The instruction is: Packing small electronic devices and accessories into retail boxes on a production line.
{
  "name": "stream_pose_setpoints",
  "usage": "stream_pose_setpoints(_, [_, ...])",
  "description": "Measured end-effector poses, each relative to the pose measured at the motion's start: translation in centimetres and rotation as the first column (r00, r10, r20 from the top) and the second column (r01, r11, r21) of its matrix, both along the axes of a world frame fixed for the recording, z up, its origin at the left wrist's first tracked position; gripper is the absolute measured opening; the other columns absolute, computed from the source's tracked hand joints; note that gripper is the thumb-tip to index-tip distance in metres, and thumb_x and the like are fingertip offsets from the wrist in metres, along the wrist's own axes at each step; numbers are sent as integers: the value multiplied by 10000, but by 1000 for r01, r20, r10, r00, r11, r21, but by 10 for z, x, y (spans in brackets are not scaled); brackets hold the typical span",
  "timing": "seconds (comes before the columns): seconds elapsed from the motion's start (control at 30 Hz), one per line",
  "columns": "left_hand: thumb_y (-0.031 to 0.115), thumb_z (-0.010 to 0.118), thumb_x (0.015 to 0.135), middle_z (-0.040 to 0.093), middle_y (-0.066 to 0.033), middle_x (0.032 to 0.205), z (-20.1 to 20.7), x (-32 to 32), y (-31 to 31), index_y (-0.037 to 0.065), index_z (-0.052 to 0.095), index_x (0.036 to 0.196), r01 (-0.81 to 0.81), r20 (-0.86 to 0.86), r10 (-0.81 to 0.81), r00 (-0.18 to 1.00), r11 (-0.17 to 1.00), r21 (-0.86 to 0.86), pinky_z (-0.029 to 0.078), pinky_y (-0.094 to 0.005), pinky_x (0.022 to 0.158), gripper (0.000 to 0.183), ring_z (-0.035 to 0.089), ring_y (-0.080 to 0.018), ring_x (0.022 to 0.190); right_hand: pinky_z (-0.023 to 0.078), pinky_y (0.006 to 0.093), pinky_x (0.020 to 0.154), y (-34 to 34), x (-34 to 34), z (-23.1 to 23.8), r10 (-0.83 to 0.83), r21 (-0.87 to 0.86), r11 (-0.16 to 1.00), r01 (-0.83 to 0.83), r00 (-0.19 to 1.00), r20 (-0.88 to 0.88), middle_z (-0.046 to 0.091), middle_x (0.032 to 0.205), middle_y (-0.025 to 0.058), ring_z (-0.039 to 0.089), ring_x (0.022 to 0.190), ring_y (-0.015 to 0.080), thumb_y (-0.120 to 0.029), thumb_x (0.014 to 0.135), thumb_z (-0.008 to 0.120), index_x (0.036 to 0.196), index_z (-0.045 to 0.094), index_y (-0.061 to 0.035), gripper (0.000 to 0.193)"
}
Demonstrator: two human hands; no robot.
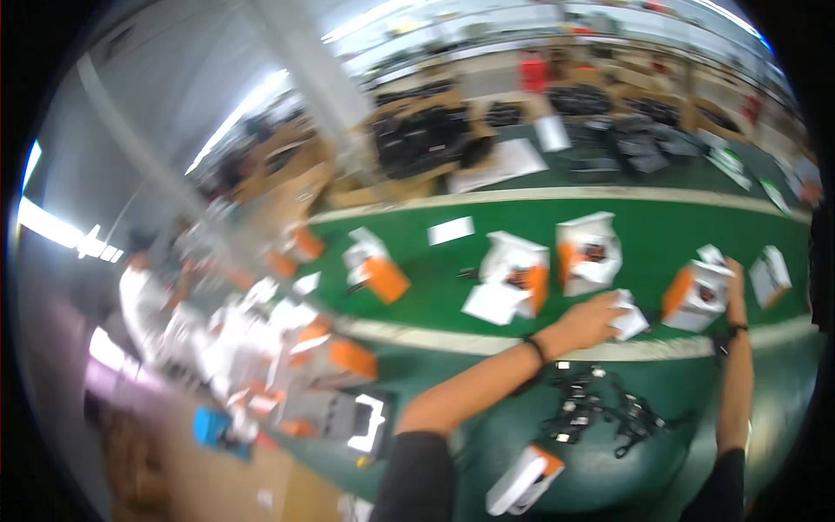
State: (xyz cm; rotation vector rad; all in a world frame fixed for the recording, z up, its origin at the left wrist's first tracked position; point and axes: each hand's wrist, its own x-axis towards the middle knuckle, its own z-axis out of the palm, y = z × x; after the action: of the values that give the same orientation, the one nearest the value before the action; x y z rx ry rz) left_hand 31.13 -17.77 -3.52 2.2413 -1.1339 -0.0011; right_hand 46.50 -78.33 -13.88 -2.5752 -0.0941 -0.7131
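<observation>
My left hand (593, 320) reaches over the pale edge of the green conveyor belt (417, 300), its fingers closed on a small white folded paper (630, 317). My right hand (736, 280) grips the right side of an open orange-and-white box (696, 297); a dark item shows inside it. Left of that stand two more open boxes, one farther back (590, 252) and one nearer (520, 277), each with something dark inside. Below my left forearm, black cables with small white-tipped parts (576, 404) lie on the green worktop. Motion blur hides the finger details.
Another orange-and-white box (526, 480) lies at the front of the worktop. Grey and orange cartons (339, 365) crowd the left side, where a person in white (143, 304) stands. Across the belt, large cartons hold black goods (422, 139). A white box (770, 277) stands far right.
</observation>
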Motion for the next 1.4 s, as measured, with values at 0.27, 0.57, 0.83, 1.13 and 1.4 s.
stream_pose_setpoints(0.27, [283,898,816,710,-219,1222,-25,-10,14,29,648,1382,-332,62,326,943,932,144,566,-487,995,669,666,-390,1249,573,478,798,0,70,-82,108,496,860,-121,993,54,742,1020,201,697,927,322,-112,1002,562,1096,734,41,248])
stream_pose_setpoints(0.57, [151,809,889,773,-193,912,21,-29,53,86,802,1170,-264,184,330,926,914,-308,594,-491,771,288,755,-399,849,535,566,911,-13,2,-10,-191,-118,976,182,979,-71,710,1051,239,672,1030,487,-200,1048,513,1087,691,-32,248])
stream_pose_setpoints(0.83, [-78,761,941,748,-178,1257,165,-258,215,-53,776,1206,-889,-156,923,353,383,252,593,-375,995,267,716,-260,1158,607,572,840,108,-60,78,-351,-285,906,314,932,-89,771,955,243,762,932,451,-142,902,684,1167,704,-84,272])
stream_pose_setpoints(1.13, [-11,722,926,633,6,932,105,-483,244,13,686,909,-915,-572,820,-32,-254,-313,435,-273,703,47,509,-90,840,559,446,953,50,-145,113,-343,106,939,327,884,318,760,1138,148,721,1062,306,-104,955,701,1207,753,-31,267])
stream_pose_setpoints(1.4, [111,873,875,427,-322,1670,162,-449,142,46,837,1133,-264,-235,133,963,273,-925,490,-592,1163,269,490,-489,1511,494,279,787,319,-401,275,663,82,690,-720,673,328,677,1168,52,603,953,146,-220,960,831,1409,647,-43,517])
